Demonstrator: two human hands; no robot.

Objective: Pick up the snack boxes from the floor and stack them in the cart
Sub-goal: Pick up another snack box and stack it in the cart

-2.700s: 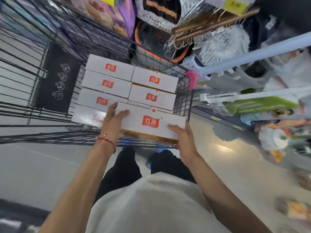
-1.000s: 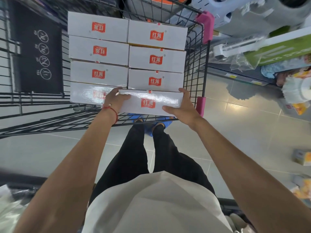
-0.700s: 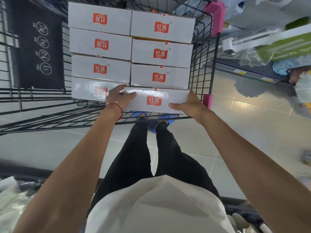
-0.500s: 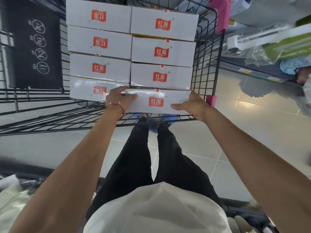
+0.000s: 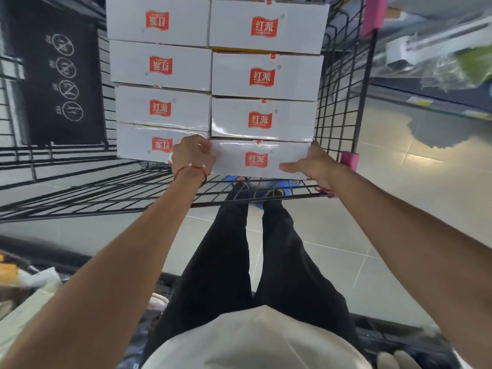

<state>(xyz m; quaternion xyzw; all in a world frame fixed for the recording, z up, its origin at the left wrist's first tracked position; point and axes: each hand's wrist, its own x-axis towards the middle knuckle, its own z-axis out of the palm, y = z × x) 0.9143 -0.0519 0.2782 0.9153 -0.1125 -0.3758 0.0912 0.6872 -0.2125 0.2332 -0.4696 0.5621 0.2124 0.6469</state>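
Head view: placing step, I judge, with the near slot of the right-hand column being filled; the next move calls for a flush seat, then letting go.
Cart: black wire mesh with pink plastic corner caps, at 12 o'clock.
Stacked boxes: seven flat white cartons in glossy film with red logos, in two columns.
Held box: same carton at 12 o'clock, touching its neighbour; slick wrap may slide.
Left hand: at 11 o'clock, fingers curled over the box's left end.
Right hand: at 1 o'clock, thumb across the top, clasping the right end.
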